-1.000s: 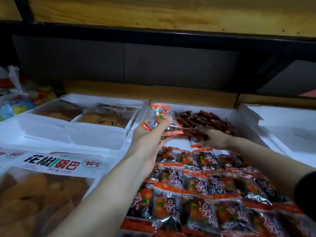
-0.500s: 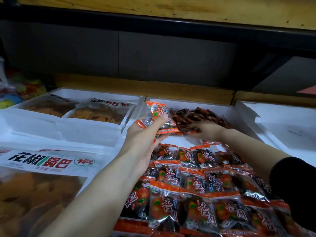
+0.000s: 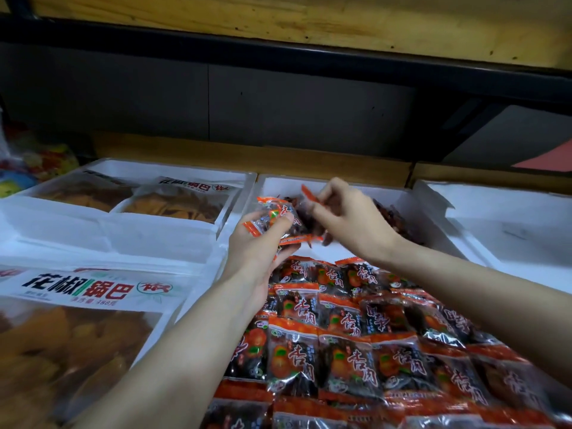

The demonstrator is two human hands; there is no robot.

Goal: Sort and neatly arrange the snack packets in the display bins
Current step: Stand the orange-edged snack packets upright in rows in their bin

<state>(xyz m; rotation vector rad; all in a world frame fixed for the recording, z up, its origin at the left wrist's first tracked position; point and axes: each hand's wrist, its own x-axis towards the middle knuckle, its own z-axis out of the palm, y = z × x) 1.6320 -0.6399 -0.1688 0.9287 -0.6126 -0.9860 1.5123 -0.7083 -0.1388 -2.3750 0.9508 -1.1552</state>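
My left hand grips a small stack of orange-and-black snack packets above the middle white bin. My right hand pinches another packet by its orange end, right beside the stack. Neat overlapping rows of the same packets fill the front of this bin. A loose heap of dark packets lies at its back, partly hidden behind my right hand.
A white bin at the back left holds clear bags of orange crisps. A large crisp bag lies at the front left. Another white bin stands on the right. Colourful bags sit far left. A dark shelf runs overhead.
My right hand has lifted from the loose heap at the back, carrying a packet leftwards to the stack in my left hand. My left hand stayed roughly in place.
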